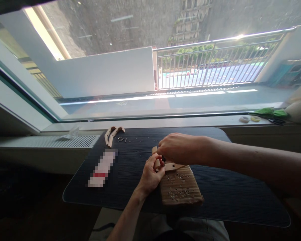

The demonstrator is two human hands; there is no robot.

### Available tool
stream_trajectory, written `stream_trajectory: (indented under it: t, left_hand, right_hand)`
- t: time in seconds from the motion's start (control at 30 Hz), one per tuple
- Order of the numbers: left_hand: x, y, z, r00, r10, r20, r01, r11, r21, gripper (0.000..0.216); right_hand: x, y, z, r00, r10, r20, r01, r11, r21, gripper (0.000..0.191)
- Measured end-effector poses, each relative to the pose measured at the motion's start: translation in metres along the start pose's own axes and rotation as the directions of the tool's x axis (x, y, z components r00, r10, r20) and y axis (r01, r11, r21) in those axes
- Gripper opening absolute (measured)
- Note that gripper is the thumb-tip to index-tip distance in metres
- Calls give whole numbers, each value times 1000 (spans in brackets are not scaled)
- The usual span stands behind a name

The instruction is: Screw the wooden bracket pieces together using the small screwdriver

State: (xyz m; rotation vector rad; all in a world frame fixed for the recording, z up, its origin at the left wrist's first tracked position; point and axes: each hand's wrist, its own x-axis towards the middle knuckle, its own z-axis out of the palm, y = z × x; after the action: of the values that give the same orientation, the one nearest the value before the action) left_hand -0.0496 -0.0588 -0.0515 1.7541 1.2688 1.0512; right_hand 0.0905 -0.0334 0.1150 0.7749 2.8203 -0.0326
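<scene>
My left hand [150, 174] is closed around the end of a light wooden piece [172, 166] that lies over a sheet of brown cardboard [180, 189]. My right hand [177, 149] is curled above the same piece, fingers pinched on a small dark tool with a red part [162, 162] pressed against the wood. Wood chips are scattered on the cardboard. Both hands work at the middle of a dark ribbed table [240, 197].
Two more curved wooden pieces [112, 134] and several small screws [122, 139] lie at the table's far left. A blurred-out white and red object [102, 169] rests on the left. The window sill [165, 121] holds tape rolls [249, 118], green material [272, 112] and crumpled plastic [70, 133].
</scene>
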Motion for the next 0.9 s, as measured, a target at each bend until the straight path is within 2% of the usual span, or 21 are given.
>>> stream_trajectory:
  t: [0.17, 0.27, 0.4, 0.6, 0.77, 0.9]
  left_hand:
    - [0, 1, 0, 1000, -16, -8, 16, 1000, -9, 21]
    - [-1, 1, 0, 1000, -21, -2, 21, 1000, -2, 18]
    - [-1, -1, 0, 1000, -21, -22, 21, 1000, 10, 14]
    - [0, 1, -1, 1000, -17, -6, 17, 1000, 11, 14]
    - [-1, 1, 0, 1000, -6, -10, 6, 1000, -7, 18]
    - [-1, -1, 0, 999, -29, -13, 29, 999, -15, 18]
  right_hand:
    - [-2, -5, -12, 998, 63, 31, -63, 998, -8, 17]
    - [-3, -5, -16, 999, 27, 40, -27, 1000, -8, 16]
    - [-1, -3, -12, 999, -23, 32, 23, 1000, 3, 15]
    - [0, -1, -3, 1000, 14, 13, -14, 1000, 5, 12]
    - [-2, -2, -9, 1000, 26, -10, -26, 1000, -17, 9]
    - [-2, -3, -11, 1000, -8, 21, 9, 1000, -28, 9]
